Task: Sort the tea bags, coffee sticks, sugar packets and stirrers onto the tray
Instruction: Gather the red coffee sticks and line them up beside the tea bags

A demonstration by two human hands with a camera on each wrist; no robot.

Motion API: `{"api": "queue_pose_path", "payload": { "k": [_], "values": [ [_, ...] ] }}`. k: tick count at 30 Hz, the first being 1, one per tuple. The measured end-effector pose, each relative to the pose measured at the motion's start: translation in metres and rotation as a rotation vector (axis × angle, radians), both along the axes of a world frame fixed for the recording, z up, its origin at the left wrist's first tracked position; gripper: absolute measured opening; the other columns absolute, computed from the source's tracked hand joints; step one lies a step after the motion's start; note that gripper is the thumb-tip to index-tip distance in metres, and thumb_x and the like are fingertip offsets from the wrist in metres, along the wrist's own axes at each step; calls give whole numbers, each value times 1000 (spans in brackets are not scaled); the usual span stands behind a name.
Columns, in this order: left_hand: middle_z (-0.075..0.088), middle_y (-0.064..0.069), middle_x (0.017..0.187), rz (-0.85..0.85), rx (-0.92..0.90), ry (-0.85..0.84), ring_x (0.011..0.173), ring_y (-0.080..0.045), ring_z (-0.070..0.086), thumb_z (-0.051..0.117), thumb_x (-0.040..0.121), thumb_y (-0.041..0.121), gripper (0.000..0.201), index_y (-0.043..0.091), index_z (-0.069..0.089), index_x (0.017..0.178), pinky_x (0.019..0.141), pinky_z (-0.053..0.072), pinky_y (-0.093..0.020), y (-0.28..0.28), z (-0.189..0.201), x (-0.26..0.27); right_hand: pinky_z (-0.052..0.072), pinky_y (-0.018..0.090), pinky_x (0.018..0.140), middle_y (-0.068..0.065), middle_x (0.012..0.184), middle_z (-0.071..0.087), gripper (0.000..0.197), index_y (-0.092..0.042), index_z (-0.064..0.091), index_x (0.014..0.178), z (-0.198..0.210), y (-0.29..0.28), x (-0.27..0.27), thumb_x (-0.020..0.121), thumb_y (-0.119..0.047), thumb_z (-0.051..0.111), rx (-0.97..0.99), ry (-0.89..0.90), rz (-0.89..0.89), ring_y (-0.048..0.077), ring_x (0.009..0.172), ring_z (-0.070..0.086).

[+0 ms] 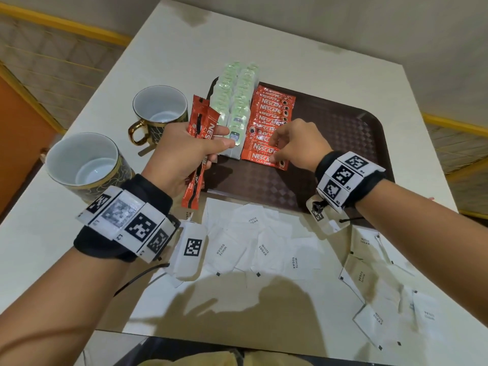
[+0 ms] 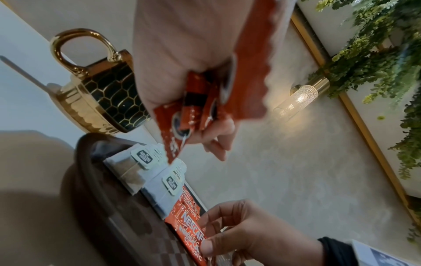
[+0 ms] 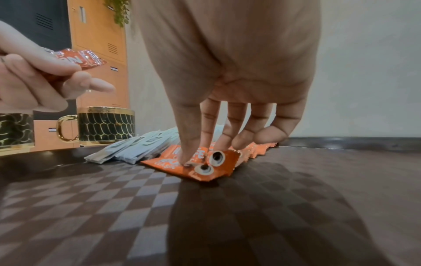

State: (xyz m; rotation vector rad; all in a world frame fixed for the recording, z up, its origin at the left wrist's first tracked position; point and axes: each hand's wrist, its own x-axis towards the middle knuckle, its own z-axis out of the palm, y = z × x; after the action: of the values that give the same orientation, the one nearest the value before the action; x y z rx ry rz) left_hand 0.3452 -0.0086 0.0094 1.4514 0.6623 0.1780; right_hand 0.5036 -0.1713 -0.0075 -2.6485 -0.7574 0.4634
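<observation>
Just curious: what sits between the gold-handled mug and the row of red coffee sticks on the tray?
Two rows of tea bags, seen best in the head view, between the mug and coffee sticks.

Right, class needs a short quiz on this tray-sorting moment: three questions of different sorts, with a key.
1. True or false: the white sugar packets already lie on the tray.
2. Multiple choice: what does the left hand grip? A) tea bags B) a bundle of coffee sticks C) a mug
3. Fill the gap: the right hand touches the nearest coffee sticks in the row on the tray, which lies right beside the rows of ____.

Key
1. False: they lie on the table, in front of the tray.
2. B: the held coffee sticks.
3. Tea bags.
</observation>
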Motion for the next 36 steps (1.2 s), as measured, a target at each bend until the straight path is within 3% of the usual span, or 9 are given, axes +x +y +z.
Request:
{"api": "queue_pose_path", "payload": {
  "k": [6, 13, 19, 22, 25, 27, 30, 32, 36],
  "values": [
    [74, -14, 100, -7, 1, 2, 55, -5, 54, 76, 82, 12, 20, 11, 73, 101, 51, 46, -16, -2, -1, 0, 57, 41, 81, 1, 98, 66, 36, -21, 69, 104, 1, -2, -3, 71, -22, 85, 27, -70, 58, 20, 89, 64],
    [73, -7, 88, -7, -40, -14, 53, -3, 53, 73, 85, 15, 19, 7, 71, 102, 49, 45, -15, -4, -1, 3, 46, 29, 72, -2, 83, 59, 18, -13, 69, 89, -1, 4, -12, 75, -14, 81, -63, -71, 182, 20, 82, 60],
    [54, 5, 62, 2, -483, -5, 52, -5, 50, 62, 91, 40, 28, 13, 63, 86, 50, 47, -16, -1, 5, 9, 50, 26, 61, -2, 73, 62, 13, -8, 70, 84, 23, 5, -19, 79, -16, 78, 20, -38, 150, 13, 68, 60],
    [54, 4, 63, 33, -647, -71, 57, -8, 53, 55, 95, 42, 31, 16, 56, 79, 56, 51, -19, -5, 11, 13, 59, 28, 59, 8, 68, 62, 29, 0, 67, 82, 53, 4, -42, 86, -27, 73, 243, 163, 81, 15, 61, 60],
    [55, 2, 67, 63, -717, -166, 60, -10, 55, 50, 98, 40, 30, 15, 54, 82, 58, 53, -21, -16, 20, 15, 57, 30, 61, 5, 64, 60, 37, 3, 65, 87, 69, 7, -78, 87, -34, 70, 407, 456, 32, 9, 54, 60],
    [53, 3, 66, 69, -719, -182, 58, -9, 54, 50, 98, 41, 30, 14, 54, 83, 59, 52, -22, -22, 24, 16, 58, 32, 60, 3, 63, 60, 34, 6, 64, 90, 69, 9, -96, 84, -26, 75, 470, 467, 16, 10, 54, 60],
    [49, 3, 63, 89, -779, -162, 56, -9, 52, 54, 95, 44, 31, 14, 52, 84, 58, 52, -24, -27, 26, 15, 57, 32, 58, 19, 76, 66, 24, 11, 64, 93, 65, 5, -106, 85, -10, 72, 584, 495, -81, 20, 64, 63],
    [47, 2, 63, 109, -892, -162, 53, -10, 51, 54, 96, 43, 32, 14, 50, 83, 54, 52, -24, -29, 29, 11, 55, 27, 56, 14, 74, 68, 10, 1, 67, 88, 64, -1, -108, 90, -9, 67, 616, 556, -111, 20, 64, 61],
    [60, 6, 61, 163, -1047, -178, 48, -9, 60, 50, 101, 26, 19, 12, 55, 89, 42, 50, -24, -42, 38, 3, 51, 26, 51, 1, 61, 59, 16, -5, 64, 84, 62, -11, -113, 96, -12, 57, 612, 577, -138, 10, 49, 52]
  ]
}}
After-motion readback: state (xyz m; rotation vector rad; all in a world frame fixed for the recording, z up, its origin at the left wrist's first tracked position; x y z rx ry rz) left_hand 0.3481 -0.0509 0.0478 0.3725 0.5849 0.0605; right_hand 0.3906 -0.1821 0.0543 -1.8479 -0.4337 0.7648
